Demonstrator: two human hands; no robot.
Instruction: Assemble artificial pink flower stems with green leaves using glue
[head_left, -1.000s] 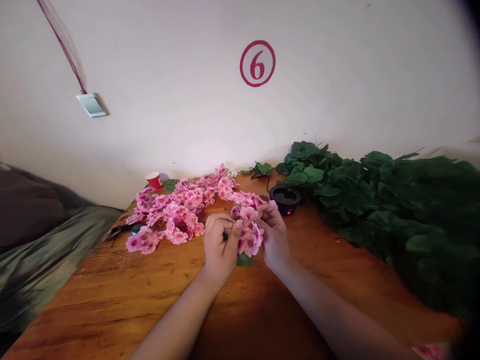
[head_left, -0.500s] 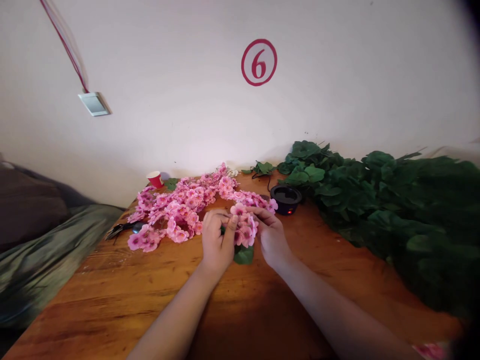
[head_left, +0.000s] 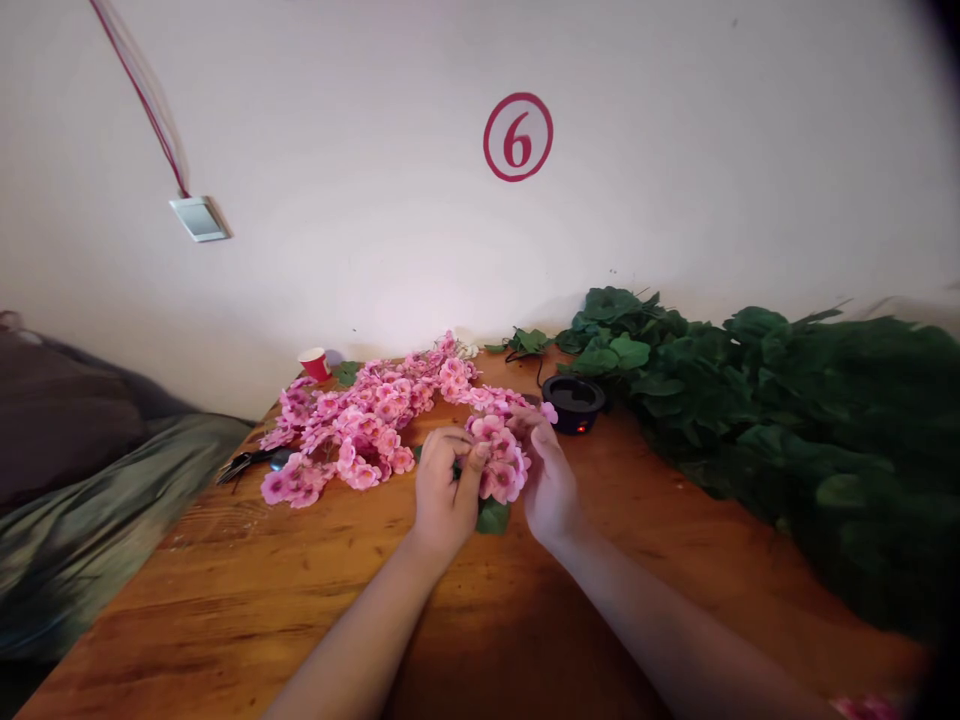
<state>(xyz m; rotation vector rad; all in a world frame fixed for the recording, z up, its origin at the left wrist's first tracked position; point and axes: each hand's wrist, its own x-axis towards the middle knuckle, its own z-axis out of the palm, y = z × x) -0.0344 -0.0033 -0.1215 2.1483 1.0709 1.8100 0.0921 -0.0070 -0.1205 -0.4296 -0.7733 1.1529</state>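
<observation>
Pink blossom spray (head_left: 499, 468) pinched in the left hand (head_left: 446, 490), near side of the black electric pot (head_left: 574, 402)

A pale wall (head_left: 360, 150) rises behind the pot, and a wooden bench (head_left: 300, 610) carries it. To the pot's right, a large heap of green leaves (head_left: 810, 430) spreads along the bench toward the person. Far to the pot's left, past the bench edge, lies rumpled grey-green cloth (head_left: 150, 490). A pile of pink blossom sprays (head_left: 375, 405) stretches leftward from just beside the pot.

Both hands are nearer the person than the pot and left of it. The left hand's thumb and fingers pinch the spray at its left edge. The right hand (head_left: 551, 485), closer to the pot, has its fingers bent around the blossoms' right side; whether they grip cannot be told. Below the spray's flowers shows one green leaf (head_left: 493, 517).

A circled red 6 (head_left: 518, 137) is on the wall above the pot, slightly left. Well left of the pot are a black-handled tool (head_left: 259, 458), partly hidden by blossoms, and, farther back, a red paper cup (head_left: 316, 367). Smallest, a red light (head_left: 583, 429) glows on the pot's front.
</observation>
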